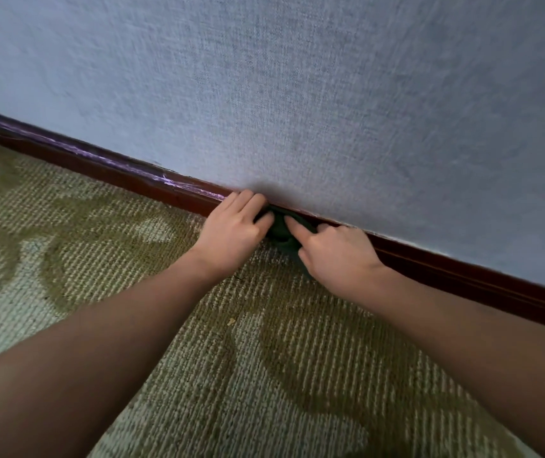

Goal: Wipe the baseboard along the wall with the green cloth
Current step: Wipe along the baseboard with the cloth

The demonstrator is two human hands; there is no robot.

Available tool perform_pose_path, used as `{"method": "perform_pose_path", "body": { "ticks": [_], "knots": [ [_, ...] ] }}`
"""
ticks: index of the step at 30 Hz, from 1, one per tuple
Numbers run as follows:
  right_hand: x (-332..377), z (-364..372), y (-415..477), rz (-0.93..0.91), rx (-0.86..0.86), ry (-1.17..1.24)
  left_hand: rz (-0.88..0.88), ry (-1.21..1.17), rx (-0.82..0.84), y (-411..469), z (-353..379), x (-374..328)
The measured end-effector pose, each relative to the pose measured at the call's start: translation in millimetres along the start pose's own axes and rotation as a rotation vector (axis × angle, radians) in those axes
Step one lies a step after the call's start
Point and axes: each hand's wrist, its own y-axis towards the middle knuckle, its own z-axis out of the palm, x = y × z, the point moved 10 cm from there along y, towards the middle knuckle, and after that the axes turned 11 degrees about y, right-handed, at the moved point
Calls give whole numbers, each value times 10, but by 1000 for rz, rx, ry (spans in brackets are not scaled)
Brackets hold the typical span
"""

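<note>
A dark red-brown baseboard point(99, 160) runs from upper left to lower right where the wall meets the carpet. A bunched dark green cloth point(279, 228) lies against it in the middle of the view. My left hand point(234, 231) holds the cloth's left side with curled fingers up at the baseboard's top edge. My right hand point(333, 256) grips the right side, its forefinger stretched out and pressing on the cloth. Most of the cloth is hidden under both hands.
Pale blue textured wall point(330, 94) fills the upper half. Green and cream patterned carpet point(198, 358) covers the floor below. Whitish dusty streaks show on the baseboard's top to the left of my hands.
</note>
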Motion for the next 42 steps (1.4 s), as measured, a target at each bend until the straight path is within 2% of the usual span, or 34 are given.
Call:
{"method": "perform_pose_path", "body": {
  "ticks": [3,5,10,16,22,31,42],
  "knots": [
    [-60,-4,-65,7,17,-44,63,20,-22,44,1,-100],
    [-39,33,-33,19,39,-11,63,2,30,24,63,-94],
    [-27,78,55,79,54,97,-12,-31,143,-19,146,58],
    [70,66,158,116,91,162,-143,-54,183,-83,147,267],
    [81,49,-18,31,59,-31,-5,-82,83,-137,-12,45],
    [-255,72,-261,107,63,-106,143,-22,32,63,0,-366],
    [-150,213,-111,81,107,-143,64,-65,73,-67,92,-143]
  ]
}}
